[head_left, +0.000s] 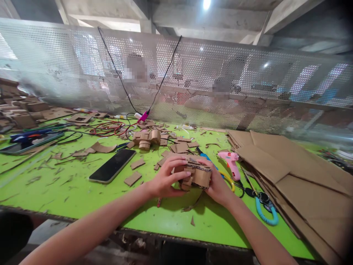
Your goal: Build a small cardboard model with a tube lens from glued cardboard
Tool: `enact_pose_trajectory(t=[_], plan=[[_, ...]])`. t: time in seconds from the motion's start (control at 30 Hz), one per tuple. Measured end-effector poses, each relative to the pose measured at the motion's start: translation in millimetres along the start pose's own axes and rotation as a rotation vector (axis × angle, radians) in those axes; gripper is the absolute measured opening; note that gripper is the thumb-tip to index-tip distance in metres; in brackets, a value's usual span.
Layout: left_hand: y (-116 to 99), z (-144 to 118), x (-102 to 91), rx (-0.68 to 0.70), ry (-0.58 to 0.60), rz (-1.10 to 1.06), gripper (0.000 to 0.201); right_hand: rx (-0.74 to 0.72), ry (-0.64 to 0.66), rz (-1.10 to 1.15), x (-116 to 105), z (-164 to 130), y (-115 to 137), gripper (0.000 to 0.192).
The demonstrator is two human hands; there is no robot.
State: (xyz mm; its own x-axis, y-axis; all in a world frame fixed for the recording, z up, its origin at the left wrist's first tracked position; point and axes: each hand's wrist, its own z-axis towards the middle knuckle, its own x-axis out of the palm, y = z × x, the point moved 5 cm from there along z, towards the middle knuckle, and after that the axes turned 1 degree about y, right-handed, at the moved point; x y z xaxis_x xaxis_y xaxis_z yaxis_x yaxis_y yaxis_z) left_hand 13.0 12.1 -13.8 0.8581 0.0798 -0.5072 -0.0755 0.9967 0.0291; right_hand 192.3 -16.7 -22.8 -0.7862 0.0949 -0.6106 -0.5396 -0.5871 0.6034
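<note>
A small cardboard model camera [202, 177] is held between both hands just above the green table [165, 224]. My left hand [169, 176] wraps its fingers and thumb around the model's left side. My right hand [216, 184] grips its right end, with most of those fingers hidden behind the cardboard. Beyond them a second cardboard model camera [146, 138] stands on the table. To the right of my right hand lies a pink hot glue gun [231, 163], and a blue-handled tool [205, 156] is partly covered by that hand.
A black phone [112, 166] lies to the left. Cardboard sheets [303, 176] are stacked at the right, beside turquoise-handled scissors [266, 209]. Scraps [133, 179] litter the table. Red cables [107, 127] and a pink power adapter [143, 116] sit at the back before a perforated metal screen [171, 73].
</note>
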Motion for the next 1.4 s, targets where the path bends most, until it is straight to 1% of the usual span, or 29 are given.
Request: enact_pose_trajectory(t=[0.1,0.17,0.27,0.33,0.5,0.67,0.8,0.9,1.03,1.13,1.17,1.2,1.23,1.27,1.33,1.4], plan=[[1,0,1.0,-0.007,0.018,0.004,0.068,0.043,-0.036,0.057,0,1,-1,0.058],[6,-1,1.4,-0.041,0.023,-0.024,0.077,0.141,-0.053,0.179,2,2,-6,0.056],[13,-3,3.6,-0.095,0.065,-0.083,0.09,0.304,-0.032,0.412,7,3,-16,0.064],[16,-4,5.2,-0.133,0.098,-0.105,0.089,0.354,-0.01,0.502,8,3,-18,0.07],[25,-7,8.3,-0.298,0.138,-0.14,0.086,0.369,0.053,0.532,5,4,-19,0.062],[27,-7,9.4,-0.369,0.165,-0.146,0.097,0.359,0.088,0.561,7,3,-25,0.056],[26,-6,10.4,-0.408,0.186,-0.131,0.099,0.34,0.112,0.529,8,3,-28,0.053],[26,-7,12.0,-0.421,0.184,-0.126,0.1,0.32,0.116,0.454,8,3,-28,0.054],[30,-12,14.9,-0.463,0.191,-0.125,0.097,0.278,0.086,0.252,6,2,-26,0.053],[31,-14,15.5,-0.481,0.177,-0.171,0.088,0.251,0.075,0.101,4,2,-22,0.052],[31,-14,15.8,-0.506,0.171,-0.2,0.084,0.237,0.077,0.066,3,3,-21,0.052],[31,-14,15.9,-0.556,0.158,-0.238,0.081,0.221,0.081,0.044,2,3,-19,0.051],[33,-14,15.6,-0.634,0.125,-0.291,0.079,0.205,0.08,0.036,1,4,-17,0.051],[36,-14,15.1,-0.744,0.069,-0.367,0.078,0.194,0.07,0.038,-2,4,-16,0.051],[44,-17,15.0,-1.024,-0.107,-0.607,0.076,0.21,0.013,0.06,-9,5,-18,0.049],[51,-22,18.7,-1.312,-0.301,-0.915,0.067,0.266,-0.093,0.071,-18,5,-23,0.046]])
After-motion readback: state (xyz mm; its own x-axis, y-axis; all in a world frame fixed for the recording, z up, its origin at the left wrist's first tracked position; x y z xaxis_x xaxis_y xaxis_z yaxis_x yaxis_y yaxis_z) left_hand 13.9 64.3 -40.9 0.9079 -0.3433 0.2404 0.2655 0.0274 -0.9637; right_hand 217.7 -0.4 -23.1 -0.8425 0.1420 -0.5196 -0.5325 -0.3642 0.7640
